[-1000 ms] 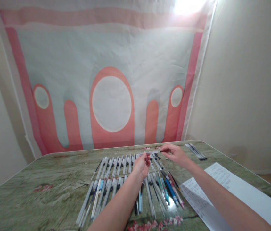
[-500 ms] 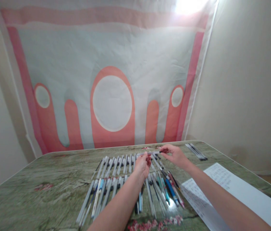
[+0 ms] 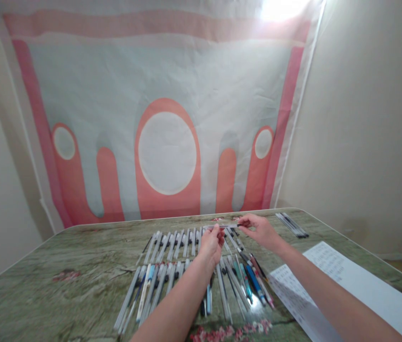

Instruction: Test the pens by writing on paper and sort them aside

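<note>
A slim clear pen (image 3: 227, 226) with a dark tip lies level between my two hands, above the far row of pens. Its left part is pinched by my left hand (image 3: 211, 243), fingers closed. The dark right end sits between thumb and fingers of my right hand (image 3: 255, 229), also closed. Below are two rows of pens on the table: a far row of clear pens (image 3: 171, 245) with dark grips, and a near row of clear pens (image 3: 127, 298) that includes blue, teal and pink ones. My left forearm hides the middle of the near row.
A small group of pens (image 3: 291, 225) lies apart at the table's far right. Sheets of paper with handwriting (image 3: 350, 294) lie at the right, partly under my right forearm. The table (image 3: 44, 280) has a wood-look cover; a printed cloth (image 3: 167, 152) hangs behind it.
Almost nothing differs. Both hands keep hold of the pen in the same place, and the whole view has shifted very slightly.
</note>
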Demonstrator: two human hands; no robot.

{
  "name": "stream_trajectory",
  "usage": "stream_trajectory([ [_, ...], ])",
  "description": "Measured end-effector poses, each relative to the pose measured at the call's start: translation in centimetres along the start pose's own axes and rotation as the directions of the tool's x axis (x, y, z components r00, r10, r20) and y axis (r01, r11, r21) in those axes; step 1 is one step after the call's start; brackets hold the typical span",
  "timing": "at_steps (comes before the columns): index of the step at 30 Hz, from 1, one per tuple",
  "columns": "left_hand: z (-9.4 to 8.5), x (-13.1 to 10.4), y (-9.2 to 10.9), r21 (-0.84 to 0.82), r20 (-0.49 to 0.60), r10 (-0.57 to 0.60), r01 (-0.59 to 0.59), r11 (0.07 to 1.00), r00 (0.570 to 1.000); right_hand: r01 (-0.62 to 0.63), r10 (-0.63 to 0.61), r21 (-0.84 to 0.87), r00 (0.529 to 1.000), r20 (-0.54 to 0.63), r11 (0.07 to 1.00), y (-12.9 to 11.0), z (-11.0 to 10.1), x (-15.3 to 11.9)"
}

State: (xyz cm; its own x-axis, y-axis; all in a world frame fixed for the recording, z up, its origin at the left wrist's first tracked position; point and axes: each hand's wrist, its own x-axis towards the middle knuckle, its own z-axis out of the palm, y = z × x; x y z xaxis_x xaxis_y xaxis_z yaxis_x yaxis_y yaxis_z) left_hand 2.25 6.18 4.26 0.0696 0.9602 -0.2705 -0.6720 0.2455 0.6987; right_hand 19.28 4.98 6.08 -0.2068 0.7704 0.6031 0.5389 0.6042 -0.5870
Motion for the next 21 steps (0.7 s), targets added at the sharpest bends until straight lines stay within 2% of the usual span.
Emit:
stream_trajectory([
  [12,-0.06,0.09,-0.22,0.024,0.0,0.042,-0.042,0.999,0.999,-0.079,0.077,0.071,0.997,0.028,0.994,0.17,0.31,-0.1],
  [21,-0.04,0.21,0.08,0.019,-0.008,0.069,-0.069,0.997,0.998,-0.232,0.203,0.314,0.972,0.123,0.921,-0.02,0.59,-0.09],
])
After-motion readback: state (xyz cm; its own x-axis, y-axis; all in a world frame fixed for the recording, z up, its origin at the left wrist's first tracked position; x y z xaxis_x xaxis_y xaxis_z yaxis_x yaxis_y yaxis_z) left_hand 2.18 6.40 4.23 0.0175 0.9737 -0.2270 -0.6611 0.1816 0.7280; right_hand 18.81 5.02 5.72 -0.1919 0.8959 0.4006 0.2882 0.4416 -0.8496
